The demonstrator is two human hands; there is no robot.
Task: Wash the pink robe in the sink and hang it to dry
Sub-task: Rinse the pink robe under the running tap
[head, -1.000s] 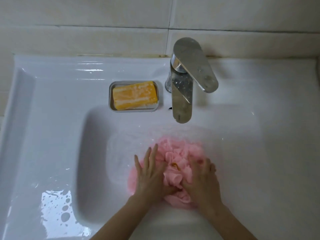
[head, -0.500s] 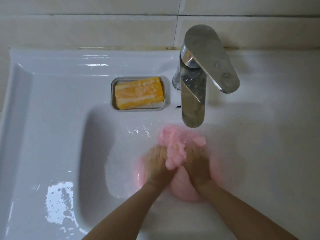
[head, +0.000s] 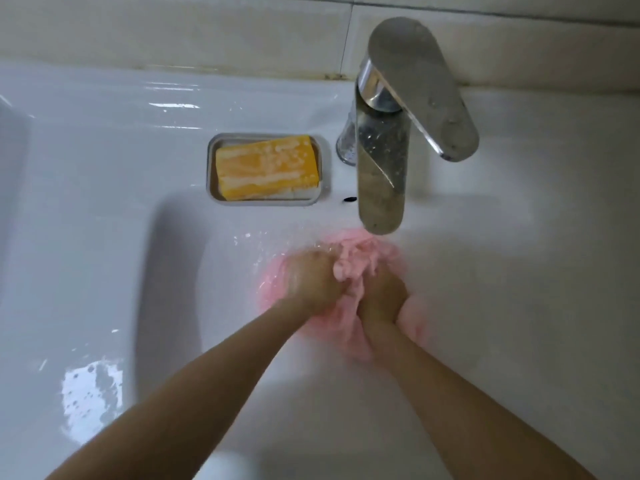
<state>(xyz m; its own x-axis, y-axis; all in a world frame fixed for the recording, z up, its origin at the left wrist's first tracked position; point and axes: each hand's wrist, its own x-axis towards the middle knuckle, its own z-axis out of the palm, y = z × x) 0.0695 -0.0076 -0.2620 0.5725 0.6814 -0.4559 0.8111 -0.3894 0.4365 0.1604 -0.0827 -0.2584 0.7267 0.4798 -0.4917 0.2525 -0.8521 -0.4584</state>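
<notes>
The pink robe [head: 349, 266] is a wet bunched wad lying in the water of the white sink [head: 180, 306], just below the tap spout. My left hand [head: 313, 280] grips its left side and my right hand [head: 382, 294] grips its right side, both partly under water with fingers curled into the cloth. A fold of the cloth stands up between the two hands. The lower part of the robe is blurred under the water.
A chrome tap [head: 391, 133] with a broad lever stands at the back, its spout over the basin. A grey soap dish [head: 266, 199] holds a yellow bar of soap [head: 266, 168] to its left. The sink's left ledge [head: 86, 393] is wet. Tiled wall behind.
My hands went from lying flat and spread on the robe to clenched on it, pushed farther toward the tap. The view has moved closer to the sink.
</notes>
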